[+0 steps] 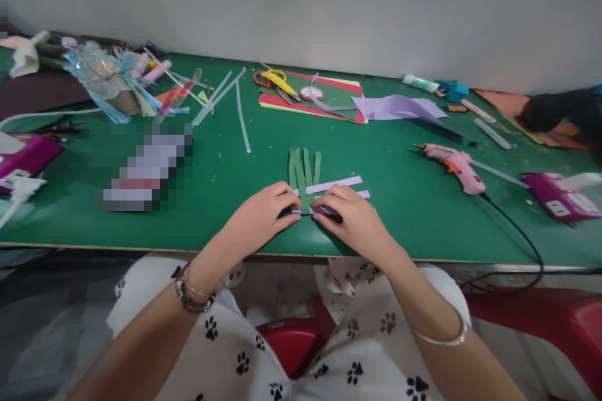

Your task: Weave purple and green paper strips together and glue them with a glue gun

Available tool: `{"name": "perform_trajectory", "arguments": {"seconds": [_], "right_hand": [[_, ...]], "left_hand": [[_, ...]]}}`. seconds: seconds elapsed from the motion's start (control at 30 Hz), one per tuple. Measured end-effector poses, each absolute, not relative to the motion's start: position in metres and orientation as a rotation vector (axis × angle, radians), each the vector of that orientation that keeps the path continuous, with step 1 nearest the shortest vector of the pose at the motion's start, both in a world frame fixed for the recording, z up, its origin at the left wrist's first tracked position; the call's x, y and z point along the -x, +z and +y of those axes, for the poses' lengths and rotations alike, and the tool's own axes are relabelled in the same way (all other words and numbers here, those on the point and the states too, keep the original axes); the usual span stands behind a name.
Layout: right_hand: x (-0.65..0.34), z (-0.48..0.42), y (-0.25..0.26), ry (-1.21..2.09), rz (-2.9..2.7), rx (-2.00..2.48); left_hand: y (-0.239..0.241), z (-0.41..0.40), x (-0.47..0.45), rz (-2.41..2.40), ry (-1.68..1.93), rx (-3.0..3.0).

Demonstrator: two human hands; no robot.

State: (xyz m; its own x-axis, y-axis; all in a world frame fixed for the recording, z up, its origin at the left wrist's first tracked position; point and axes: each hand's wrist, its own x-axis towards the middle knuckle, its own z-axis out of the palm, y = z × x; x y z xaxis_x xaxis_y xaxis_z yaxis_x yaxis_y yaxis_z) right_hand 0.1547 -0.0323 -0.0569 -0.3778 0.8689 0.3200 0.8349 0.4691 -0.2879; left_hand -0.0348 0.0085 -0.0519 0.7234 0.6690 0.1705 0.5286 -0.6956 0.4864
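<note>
Near the front edge of the green table, green paper strips (302, 169) stand out away from me and cross purple paper strips (336, 185) that run sideways. My left hand (268, 210) pinches the near left end of this woven piece, thumb and fingers together. From the right, my right hand (350, 216) pinches its near edge the same way. A narrow gap with green paper in it lies between the fingertips. Part of the strips is hidden under both hands.
A pink glue gun (456, 166) with a trailing cord lies right. Yellow-handled scissors (277, 83) rest on coloured paper sheets (338, 109); purple paper (399, 108) is beside them. Clear glue sticks (242, 116) and a blurred-out object (145, 172) lie left. Purple power strips (562, 194) flank the table.
</note>
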Motion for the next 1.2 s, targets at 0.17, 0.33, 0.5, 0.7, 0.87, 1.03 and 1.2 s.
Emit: {"name": "perform_trajectory", "arguments": {"seconds": [0.17,0.33,0.5,0.7,0.87,1.03,1.2], "right_hand": [[-0.1545,-0.0315,-0.0560,0.096,-2.311,1.429],[-0.1552,-0.0300,-0.0573,0.021,-2.360,1.413],[-0.1552,-0.0277,-0.0570,-0.291,-2.452,1.319],[-0.1538,-0.0279,-0.0563,-0.703,-2.512,1.128],[-0.1517,-0.0304,-0.0540,-0.766,-2.535,1.138],[-0.1495,-0.0295,-0.0540,-0.713,-2.511,1.204],[-0.1506,-0.0274,-0.0562,-0.739,-2.510,1.146]], "left_hand": [[-0.0506,0.0066,0.0346,0.927,0.459,-2.566],[-0.0534,0.0064,0.0348,0.924,0.458,-2.653],[-0.0549,0.0070,0.0332,0.944,0.491,-2.663],[-0.0549,0.0069,0.0328,0.962,0.493,-2.731],[-0.0529,0.0074,0.0351,0.972,0.478,-2.803],[-0.0499,0.0078,0.0350,0.964,0.454,-2.759],[-0.0501,0.0086,0.0334,0.980,0.482,-2.639]]}}
